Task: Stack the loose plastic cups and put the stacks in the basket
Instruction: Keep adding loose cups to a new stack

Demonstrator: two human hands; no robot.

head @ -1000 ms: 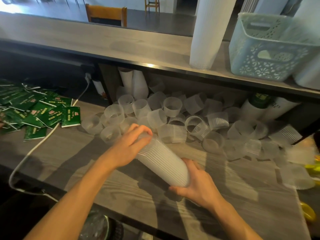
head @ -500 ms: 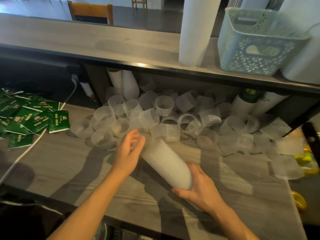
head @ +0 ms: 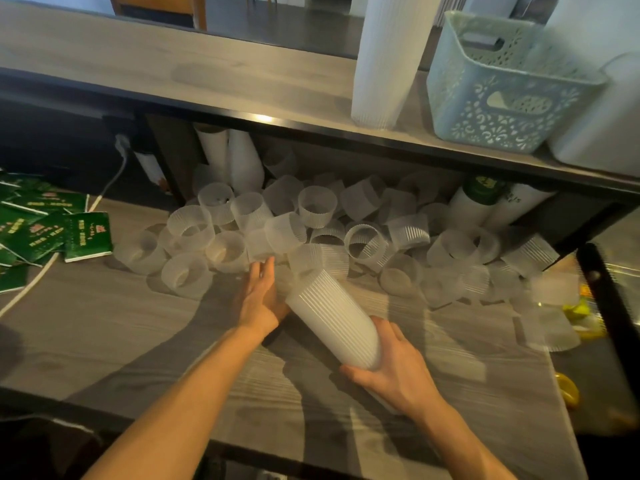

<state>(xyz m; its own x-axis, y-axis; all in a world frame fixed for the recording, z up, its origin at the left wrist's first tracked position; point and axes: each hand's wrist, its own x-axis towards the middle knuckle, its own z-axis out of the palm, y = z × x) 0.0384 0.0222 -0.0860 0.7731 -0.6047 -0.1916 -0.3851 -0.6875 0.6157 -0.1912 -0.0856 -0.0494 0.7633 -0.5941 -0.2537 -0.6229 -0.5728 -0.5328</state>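
Right hand (head: 391, 372) grips the base of a frosted, ribbed stack of cups (head: 334, 318) tilted over the grey table (head: 104, 334). Left hand (head: 259, 299), fingers straight, reaches toward translucent loose cups (head: 318, 206); beyond, a pale basket (head: 502, 88) sits on the shelf.

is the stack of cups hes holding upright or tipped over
Tipped. The stack of cups slants across the wooden counter, its near end gripped in the right hand and its far end pointing toward the loose cups.
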